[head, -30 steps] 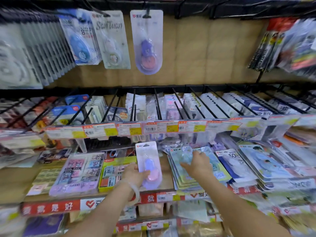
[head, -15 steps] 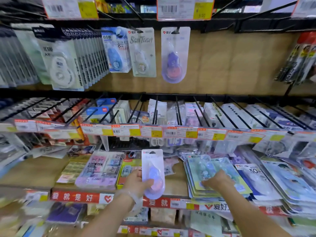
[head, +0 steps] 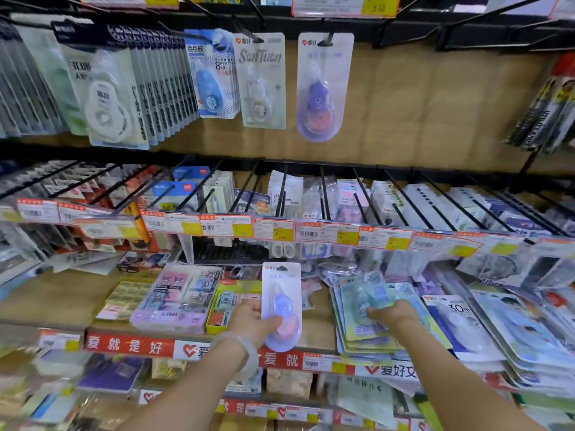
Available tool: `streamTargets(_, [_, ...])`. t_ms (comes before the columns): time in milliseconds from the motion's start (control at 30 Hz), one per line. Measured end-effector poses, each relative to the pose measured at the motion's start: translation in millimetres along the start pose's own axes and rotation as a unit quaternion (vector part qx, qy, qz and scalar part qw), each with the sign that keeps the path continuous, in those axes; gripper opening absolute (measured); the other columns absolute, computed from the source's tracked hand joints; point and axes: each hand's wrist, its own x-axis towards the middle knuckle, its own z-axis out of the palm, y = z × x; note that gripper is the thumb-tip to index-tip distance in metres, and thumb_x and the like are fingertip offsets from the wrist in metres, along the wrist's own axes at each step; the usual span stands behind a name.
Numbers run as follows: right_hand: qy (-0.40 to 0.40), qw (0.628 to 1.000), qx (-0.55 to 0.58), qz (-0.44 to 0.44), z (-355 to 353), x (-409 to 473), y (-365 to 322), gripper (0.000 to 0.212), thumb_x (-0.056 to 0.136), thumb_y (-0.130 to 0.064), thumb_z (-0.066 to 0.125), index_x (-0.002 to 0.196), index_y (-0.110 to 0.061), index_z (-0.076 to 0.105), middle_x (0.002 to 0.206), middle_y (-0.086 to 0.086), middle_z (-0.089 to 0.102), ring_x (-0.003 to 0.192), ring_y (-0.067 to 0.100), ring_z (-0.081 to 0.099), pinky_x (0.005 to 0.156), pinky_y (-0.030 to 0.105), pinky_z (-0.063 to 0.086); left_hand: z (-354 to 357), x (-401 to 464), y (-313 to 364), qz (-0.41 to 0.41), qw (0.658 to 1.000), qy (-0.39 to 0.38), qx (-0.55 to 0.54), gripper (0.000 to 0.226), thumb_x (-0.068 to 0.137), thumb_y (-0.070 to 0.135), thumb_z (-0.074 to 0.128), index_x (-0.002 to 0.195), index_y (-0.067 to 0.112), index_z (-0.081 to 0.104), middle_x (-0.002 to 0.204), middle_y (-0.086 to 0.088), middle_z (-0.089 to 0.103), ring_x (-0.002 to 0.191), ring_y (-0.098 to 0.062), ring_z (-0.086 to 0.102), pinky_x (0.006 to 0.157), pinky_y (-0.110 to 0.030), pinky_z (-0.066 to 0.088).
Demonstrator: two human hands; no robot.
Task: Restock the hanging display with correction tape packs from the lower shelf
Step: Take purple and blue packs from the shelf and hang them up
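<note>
Head view looks down on my two hands working at the lower shelf [head: 56,303]. My left hand [head: 252,318] grips a purple correction tape pack [head: 281,306] by its rounded bottom end, so the hang hole at the top stays free and upright for threading onto a hook. My right hand [head: 393,312] pinches the top pack of a greenish stack of packs [head: 364,309] lying flat on the shelf, probably to peel one off for the next trip. Up on the back wall, a matching purple pack [head: 320,88] hangs alone on its hook [head: 326,42], so I judge that is where mine belongs. Between here and there juts the row of price tags [head: 326,233] on the middle pegs, an edge I would have to lift out and around. Right of the hanging pack the wall is bare, which gives room to come in from that side.
</note>
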Motion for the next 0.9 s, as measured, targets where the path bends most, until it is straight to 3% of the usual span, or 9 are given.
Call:
streamTargets(133, [-0.047,0.989,0.137,-0.005,-10,-12,2,0.073,0.081,-0.023,0.074,0.137,0.006,0.037,0.108,0.016,0.052,0.09,0.026,0.048,0.071,0.032,0.04,4,-5,1,0.003,1.0,-0.01,-0.014,0.019,0.08,0.004,0.07,0.081,0.014,0.053,0.099,-0.015,0.066,0.096,-0.031,0.064,0.087,-0.045,0.053])
streamTargets(267, [-0.078,0.971,0.222,-0.049,-25,-42,13,0.042,0.079,-0.013,0.075,0.115,0.003,0.06,0.096,0.014,0.064,0.08,0.025,0.058,0.053,0.027,0.041,8,-13,5,0.023,0.999,-0.017,-0.027,0.019,0.078,0.001,0.07,0.095,0.004,0.061,0.102,-0.016,0.068,0.094,-0.03,0.065,0.081,-0.039,0.053])
streamTargets(367, [-0.112,0.96,0.237,-0.093,-36,-67,25,0.031,0.081,-0.01,0.072,0.107,0.001,0.061,0.075,0.005,0.062,0.061,0.016,0.055,0.046,0.021,0.041,12,-23,5,0.048,0.998,-0.029,-0.019,0.026,0.078,0.001,0.07,0.103,-0.002,0.062,0.097,-0.015,0.069,0.09,-0.029,0.065,0.067,-0.032,0.052])
streamTargets(433, [-0.136,0.956,0.237,-0.11,-42,-82,32,0.032,0.081,-0.01,0.072,0.107,0.001,0.059,0.072,0.003,0.061,0.059,0.015,0.055,0.049,0.022,0.04,13,-33,3,0.061,0.998,-0.027,-0.019,0.018,0.079,-0.002,0.068,0.097,0.001,0.064,0.09,-0.012,0.069,0.088,-0.028,0.065,0.068,-0.032,0.052])
streamTargets(600, [-0.163,0.946,0.238,-0.146,-49,-119,52,0.033,0.076,-0.009,0.076,0.103,0.0,0.059,0.078,0.007,0.064,0.067,0.021,0.058,0.057,0.028,0.043,17,-64,-8,0.052,0.998,-0.032,-0.028,0.015,0.076,0.004,0.072,0.085,0.012,0.062,0.096,-0.015,0.069,0.093,-0.032,0.065,0.088,-0.05,0.052])
streamTargets(700, [-0.166,0.939,0.247,-0.17,-54,-138,56,0.019,0.077,-0.006,0.075,0.09,-0.01,0.062,0.085,0.008,0.068,0.084,0.03,0.063,0.073,0.039,0.048,16,-85,-6,0.055,0.996,-0.012,-0.071,0.018,0.079,0.0,0.069,0.076,0.014,0.058,0.082,-0.01,0.065,0.079,-0.026,0.06,0.072,-0.036,0.051])
streamTargets(767, [-0.171,0.935,0.254,-0.181,-59,-150,56,0.019,0.078,-0.008,0.074,0.093,-0.013,0.062,0.092,0.008,0.07,0.092,0.031,0.064,0.078,0.04,0.049,13,-98,-1,0.067,0.992,-0.017,-0.104,0.021,0.076,-0.004,0.07,0.073,0.012,0.057,0.075,-0.008,0.063,0.072,-0.023,0.057,0.064,-0.03,0.046])
streamTargets(833, [-0.167,0.929,0.268,-0.194,-67,-158,53,0.021,0.078,-0.009,0.075,0.095,-0.014,0.062,0.094,0.008,0.071,0.09,0.029,0.065,0.079,0.039,0.048,9,-106,5,0.089,0.988,-0.03,-0.121,0.022,0.062,0.005,0.078,0.076,0.004,0.061,0.082,-0.02,0.066,0.076,-0.026,0.059,0.068,-0.033,0.046])
streamTargets(900, [-0.155,0.923,0.281,-0.213,-77,-166,48,0.022,0.078,-0.01,0.075,0.095,-0.014,0.062,0.094,0.008,0.071,0.089,0.028,0.066,0.083,0.041,0.049,7,-108,13,0.103,0.986,-0.034,-0.128,0.035,0.062,0.011,0.08,0.087,-0.006,0.063,0.093,-0.026,0.066,0.081,-0.031,0.061,0.068,-0.04,0.045])
